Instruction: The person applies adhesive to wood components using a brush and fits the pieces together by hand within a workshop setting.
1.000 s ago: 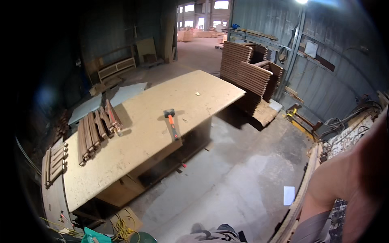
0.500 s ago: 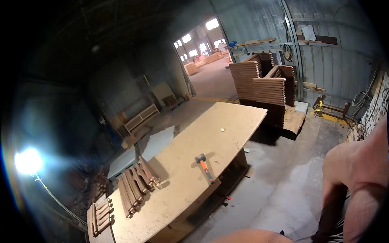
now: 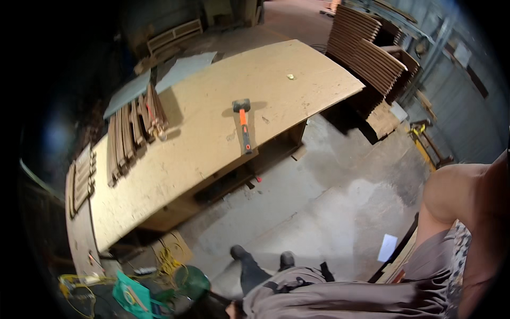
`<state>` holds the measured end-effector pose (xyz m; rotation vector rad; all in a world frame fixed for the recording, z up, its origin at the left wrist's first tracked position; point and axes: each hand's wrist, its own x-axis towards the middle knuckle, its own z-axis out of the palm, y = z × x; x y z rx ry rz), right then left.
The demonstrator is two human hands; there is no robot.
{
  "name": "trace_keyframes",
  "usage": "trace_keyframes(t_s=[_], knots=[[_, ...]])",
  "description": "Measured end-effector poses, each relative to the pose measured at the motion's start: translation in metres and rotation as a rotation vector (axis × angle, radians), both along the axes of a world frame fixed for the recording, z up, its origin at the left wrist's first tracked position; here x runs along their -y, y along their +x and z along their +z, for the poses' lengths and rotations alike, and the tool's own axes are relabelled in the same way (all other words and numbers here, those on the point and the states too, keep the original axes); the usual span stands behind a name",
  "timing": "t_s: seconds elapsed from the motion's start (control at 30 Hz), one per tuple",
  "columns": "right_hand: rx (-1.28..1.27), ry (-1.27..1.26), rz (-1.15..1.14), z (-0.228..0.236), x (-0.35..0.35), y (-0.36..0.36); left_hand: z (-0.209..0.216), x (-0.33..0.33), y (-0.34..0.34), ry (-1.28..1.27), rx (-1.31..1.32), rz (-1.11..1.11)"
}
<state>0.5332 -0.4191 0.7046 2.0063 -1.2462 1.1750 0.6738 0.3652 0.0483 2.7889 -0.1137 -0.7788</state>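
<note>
At the lower edge, a small part of my left hand (image 3: 232, 310) shows beside my grey-brown clothing, close to a round green container (image 3: 192, 282). Its fingers are too cut off to read. My bent right arm fills the right rim, and its hand lies outside the picture. A mallet (image 3: 244, 125) with a black head and an orange-and-black handle lies on the pale wooden workbench (image 3: 207, 143), out of reach of both hands. Several brown wooden slats (image 3: 125, 133) are bunched at the bench's left part, and a slatted wooden piece (image 3: 82, 178) sits at its left end.
Tall stacks of brown slatted panels (image 3: 366, 56) stand beyond the bench's far right corner. A yellow metal tool (image 3: 422, 146) rests by the right wall. Yellow cord (image 3: 170, 260) and a teal bag (image 3: 131, 297) are at lower left. Grey floor (image 3: 313, 196) lies between bench and feet.
My view has tilted down, bringing my feet, clothing and the lower-left items into the picture. The right arm stays bent at the right rim. The mallet and slats remain on the bench.
</note>
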Motion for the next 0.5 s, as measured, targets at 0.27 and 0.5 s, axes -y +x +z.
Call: trace_keyframes(t_s=[0.27,0.5], knots=[[-0.009,-0.083,0.107,0.013,-0.001,0.129,0.05,0.031,0.075,-0.717,-0.311,1.233],[-0.076,-0.323,0.522,0.066,-0.107,0.287,0.086,0.023,0.208,-0.88,-0.292,1.121]])
